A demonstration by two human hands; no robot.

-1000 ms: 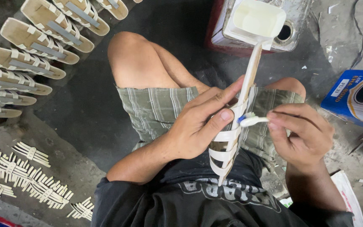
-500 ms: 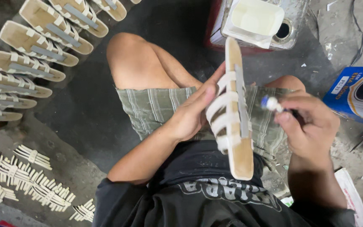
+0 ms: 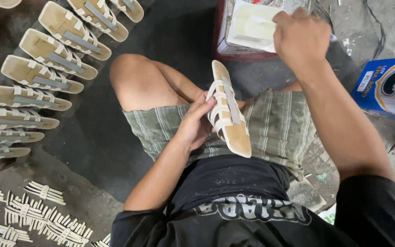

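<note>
Sandal sole (image 3: 231,114) with white straps and a grey centre strip sits on the lap, over the striped shorts (image 3: 275,126), toe end tilted up and away. Left hand (image 3: 196,126) cups it from the side, fingers curled around the strap edge, thumb side hidden.

Right hand (image 3: 300,36) is well away from the sandal sole, up at the white glue container (image 3: 252,27) on the red-edged box. Fingers are closed into a fist-like pinch; a bit of blue pokes out at the far side, likely a brush handle, but the tip is hidden so I cannot tell for sure.

Judged step: reloading adhesive, between coats on the straps. Next move would call for bringing the right hand back over the lap without dripping, and the left hand keeping the sandal sole angled so the strap ends face up.

Around: row of finished soles (image 3: 51,57) on the floor at left, loose strap bundles (image 3: 33,219) lower left, blue glue carton (image 3: 387,87) at right.
</note>
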